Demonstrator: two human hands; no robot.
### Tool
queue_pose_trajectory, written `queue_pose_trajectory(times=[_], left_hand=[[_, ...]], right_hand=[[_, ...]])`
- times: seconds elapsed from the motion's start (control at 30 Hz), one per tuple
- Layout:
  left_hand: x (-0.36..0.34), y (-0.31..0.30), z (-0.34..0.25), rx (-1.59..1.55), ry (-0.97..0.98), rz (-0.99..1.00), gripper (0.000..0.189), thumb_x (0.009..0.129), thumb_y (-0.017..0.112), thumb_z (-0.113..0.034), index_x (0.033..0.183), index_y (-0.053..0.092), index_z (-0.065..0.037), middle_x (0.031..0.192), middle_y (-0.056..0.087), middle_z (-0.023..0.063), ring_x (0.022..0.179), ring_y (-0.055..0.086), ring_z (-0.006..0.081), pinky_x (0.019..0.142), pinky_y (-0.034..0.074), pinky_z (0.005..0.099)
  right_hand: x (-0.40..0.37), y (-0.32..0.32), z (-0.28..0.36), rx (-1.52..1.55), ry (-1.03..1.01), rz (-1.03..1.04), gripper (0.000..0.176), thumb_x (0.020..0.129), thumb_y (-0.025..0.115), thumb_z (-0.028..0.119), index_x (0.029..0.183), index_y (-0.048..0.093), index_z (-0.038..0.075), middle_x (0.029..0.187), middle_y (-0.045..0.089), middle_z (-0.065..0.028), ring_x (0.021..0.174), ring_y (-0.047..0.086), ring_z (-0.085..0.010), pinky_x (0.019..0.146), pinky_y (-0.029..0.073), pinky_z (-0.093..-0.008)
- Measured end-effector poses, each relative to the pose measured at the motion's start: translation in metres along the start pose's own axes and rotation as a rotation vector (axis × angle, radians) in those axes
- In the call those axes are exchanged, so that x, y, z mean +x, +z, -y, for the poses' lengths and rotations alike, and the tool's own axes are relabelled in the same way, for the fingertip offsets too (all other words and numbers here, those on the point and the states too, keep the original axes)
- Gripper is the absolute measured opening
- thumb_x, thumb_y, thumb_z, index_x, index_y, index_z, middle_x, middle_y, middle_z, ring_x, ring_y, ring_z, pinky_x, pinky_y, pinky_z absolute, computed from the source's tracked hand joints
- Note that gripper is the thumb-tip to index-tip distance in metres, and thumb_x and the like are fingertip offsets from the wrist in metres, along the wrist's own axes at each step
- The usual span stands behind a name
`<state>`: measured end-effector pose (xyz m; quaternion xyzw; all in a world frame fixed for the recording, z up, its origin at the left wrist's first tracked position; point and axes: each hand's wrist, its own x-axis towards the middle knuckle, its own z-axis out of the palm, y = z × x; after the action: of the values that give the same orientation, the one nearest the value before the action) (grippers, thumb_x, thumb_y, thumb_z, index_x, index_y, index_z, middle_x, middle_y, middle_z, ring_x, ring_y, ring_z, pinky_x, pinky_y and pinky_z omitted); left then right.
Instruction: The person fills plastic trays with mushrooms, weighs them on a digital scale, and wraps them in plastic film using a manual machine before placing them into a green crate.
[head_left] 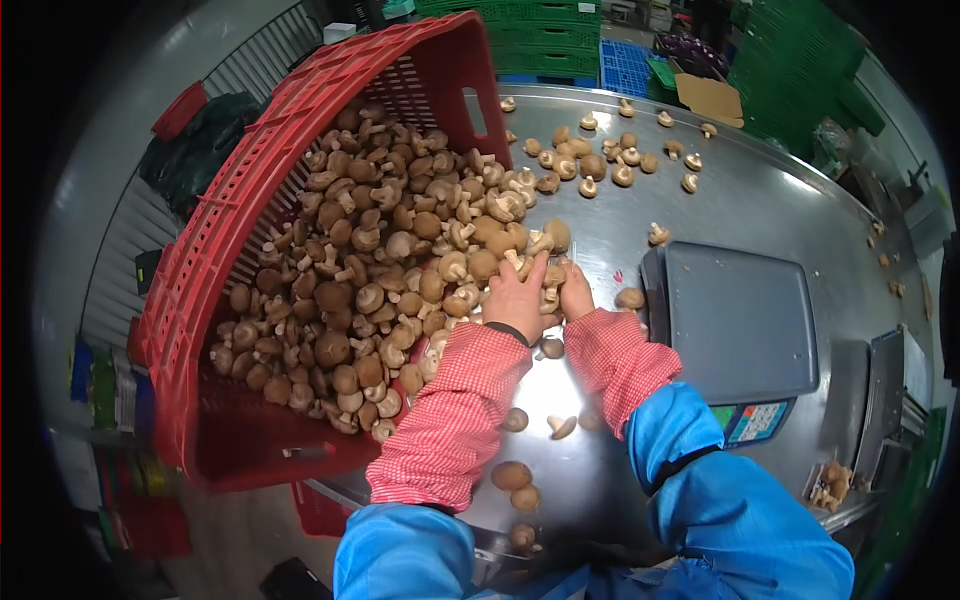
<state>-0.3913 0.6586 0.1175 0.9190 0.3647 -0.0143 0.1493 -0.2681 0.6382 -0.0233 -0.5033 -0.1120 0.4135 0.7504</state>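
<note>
A heap of brown shiitake mushrooms (385, 230) spills from a tipped red plastic crate (300, 100) onto the metal table (740, 210). At the crate's mouth, my left hand (518, 302) rests over several mushrooms with its fingers spread. Close beside it is my right hand (577, 293), its fingers stretched forward against the mushrooms between the hands. Its far fingers are partly hidden. A clear edge, perhaps of a plastic tray, shows faintly by the right fingertips; most of it is covered. Below the hands lies a loose dark-capped mushroom (550, 348).
A grey-topped weighing scale (740, 315) stands right of my right hand. Scattered mushrooms (593, 167) lie toward the table's far edge, and a few caps (512, 475) near my body. Green crates (540, 40) are stacked behind the table.
</note>
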Motion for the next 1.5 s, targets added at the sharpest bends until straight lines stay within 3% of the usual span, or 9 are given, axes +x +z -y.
queue_pose_trajectory(times=[0.2,0.33,0.47,0.6,0.73,1.03,1.23,1.4,1.5], left_hand=[[-0.078,-0.024,-0.023,0.005,0.212,-0.244,0.096,0.066,0.082,-0.033,0.145,0.03,-0.024,0.136,0.036,0.0284,0.107,0.056,0.0408,0.081,0.054,0.0461],[-0.106,-0.019,-0.007,-0.243,-0.024,-0.552,0.078,0.079,0.07,-0.04,0.142,0.036,-0.009,0.127,0.044,0.0211,0.107,0.051,0.0348,0.09,0.046,0.0425],[-0.1,0.01,-0.003,-0.945,-0.202,-0.255,0.071,0.088,0.057,-0.049,0.141,0.037,-0.006,0.128,0.051,0.0259,0.114,0.054,0.038,0.092,0.045,0.0416],[-0.097,0.01,-0.048,-0.777,-0.057,-0.282,0.062,0.089,0.057,-0.049,0.13,0.049,-0.004,0.114,0.062,0.0238,0.108,0.06,0.0356,0.092,0.046,0.0385],[-0.07,0.001,-0.115,-0.907,0.113,-0.191,0.057,0.087,0.06,-0.047,0.125,0.052,-0.005,0.108,0.065,0.0219,0.102,0.062,0.0368,0.086,0.049,0.0393],[-0.015,0.028,-0.241,-0.311,0.356,-0.068,0.068,0.079,0.065,-0.052,0.13,0.051,-0.01,0.112,0.055,0.0214,0.109,0.053,0.0352,0.093,0.045,0.0411],[0.012,0.049,-0.186,-0.726,0.226,-0.704,0.038,0.079,0.069,-0.023,0.11,0.061,-0.003,0.099,0.059,0.0145,0.094,0.058,0.0281,0.083,0.047,0.0394],[0.05,0.118,-0.112,-0.209,-0.056,-0.088,0.053,0.079,0.065,-0.036,0.126,0.056,-0.014,0.101,0.058,0.0229,0.095,0.058,0.0384,0.089,0.046,0.0452],[0.057,0.131,-0.112,-0.229,0.047,-0.078,0.049,0.08,0.065,-0.03,0.126,0.055,-0.016,0.111,0.054,0.0221,0.102,0.056,0.038,0.09,0.047,0.0428]], right_hand=[[-0.075,0.01,0.028,0.296,0.155,0.026,0.045,0.103,0.034,0.036,0.115,0.051,-0.003,0.103,0.063,-0.0152,0.088,0.064,-0.0226,0.077,0.054,-0.0313],[-0.119,0.006,0.033,0.127,0.071,-0.035,0.049,0.102,0.034,0.04,0.116,0.051,-0.003,0.107,0.062,-0.016,0.092,0.064,-0.022,0.082,0.053,-0.0325],[-0.158,-0.004,0.045,-0.003,0.025,-0.121,0.049,0.102,0.035,0.04,0.116,0.053,-0.004,0.107,0.062,-0.0148,0.097,0.061,-0.0202,0.087,0.048,-0.0306],[-0.188,-0.026,0.1,-0.153,-0.11,-0.138,0.051,0.103,0.032,0.041,0.112,0.054,-0.005,0.107,0.062,-0.0128,0.091,0.061,-0.0199,0.083,0.047,-0.0305],[-0.206,-0.074,0.191,-0.228,0.056,-0.011,0.054,0.097,0.037,0.051,0.127,0.039,0.006,0.106,0.06,-0.0158,0.076,0.067,-0.0241,0.049,0.057,-0.0329],[-0.201,-0.218,0.256,-0.461,0.176,-0.227,0.047,0.1,0.037,0.042,0.115,0.046,-0.001,0.078,0.059,-0.0153,0.054,0.063,-0.0213,0.045,0.055,-0.0293],[-0.223,-0.239,0.277,-0.847,0.08,-0.281,0.042,0.099,0.043,0.036,0.091,0.058,-0.003,0.062,0.054,-0.0062,0.047,0.056,-0.0134,0.04,0.046,-0.0257],[-0.243,-0.247,0.27,-0.838,-0.074,-0.278,0.027,0.096,0.051,0.025,0.09,0.059,0.001,0.063,0.056,-0.0017,0.049,0.05,-0.0076,0.045,0.041,-0.0231],[-0.245,-0.254,0.265,-0.794,-0.117,-0.255,0.024,0.096,0.053,0.022,0.09,0.061,0.0,0.064,0.055,-0.0014,0.051,0.05,-0.0064,0.047,0.041,-0.022]])
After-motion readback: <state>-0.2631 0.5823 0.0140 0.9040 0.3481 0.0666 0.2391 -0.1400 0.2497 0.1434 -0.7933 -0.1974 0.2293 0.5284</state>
